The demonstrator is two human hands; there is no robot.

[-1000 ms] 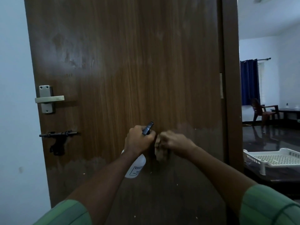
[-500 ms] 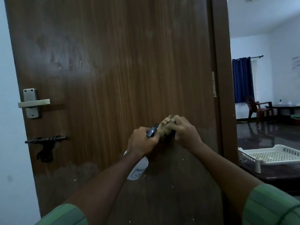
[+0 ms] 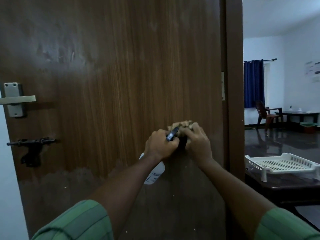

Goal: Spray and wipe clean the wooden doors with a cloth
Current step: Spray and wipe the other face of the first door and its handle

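A brown wooden door fills most of the view, with smudges at the upper left and a duller band across its lower part. My left hand grips a white spray bottle with a dark trigger head, its body hanging below my fist. Right beside it, my right hand presses a crumpled tan cloth against the door near its right edge. The two hands touch each other.
A metal lever handle and a black sliding bolt sit at the door's left edge. Right of the door frame, a white perforated plastic tray rests on a dark table. A chair and blue curtain stand farther back.
My right hand has carried the cloth up and to the right along the door. The left hand with the bottle has followed it. The view has shifted left and closer.
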